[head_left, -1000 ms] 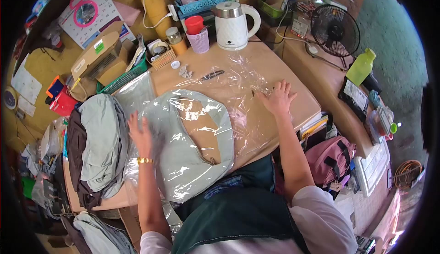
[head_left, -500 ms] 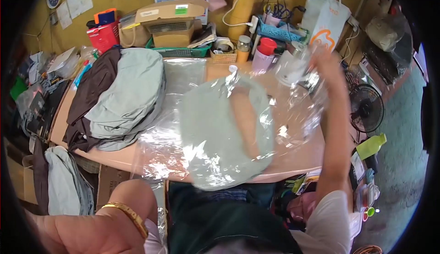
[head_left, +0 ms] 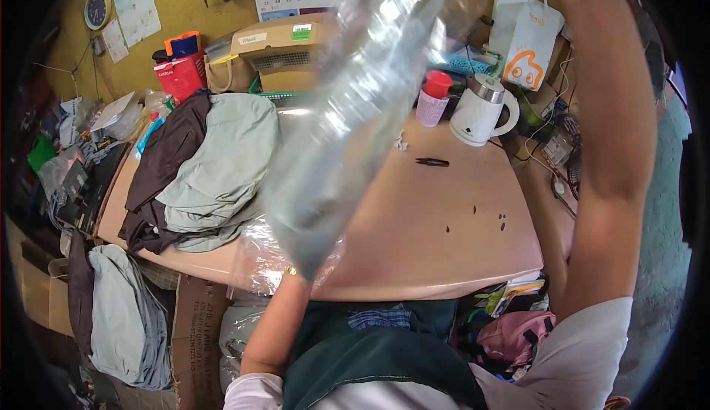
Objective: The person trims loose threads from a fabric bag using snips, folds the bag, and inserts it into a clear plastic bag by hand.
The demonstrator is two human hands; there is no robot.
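Observation:
A clear plastic bag (head_left: 384, 47) with a folded grey-green garment (head_left: 307, 188) inside hangs slanting above the table, blurred by motion. My left forearm reaches up to the bag's lower end. A gold bracelet (head_left: 291, 270) shows at that wrist, but my left hand is hidden by the bag and the garment. My right arm stretches up along the right side, and its hand is beyond the top edge of view. Another clear plastic sheet or bag (head_left: 251, 262) lies at the table's front edge, left of my wrist.
Grey-green and brown garments (head_left: 222, 166) are heaped on the table's left. Black thread snips (head_left: 432, 162) and small dark bits lie on the tabletop (head_left: 414, 240). A white kettle (head_left: 477, 118) and a pink cup (head_left: 431, 106) stand at the back, near a cardboard box (head_left: 285, 62).
The bagged garment has risen off the table and tilted. My right arm has gone up, taking its hand out of view. My left arm has swung from the lower left to the bag's lower end.

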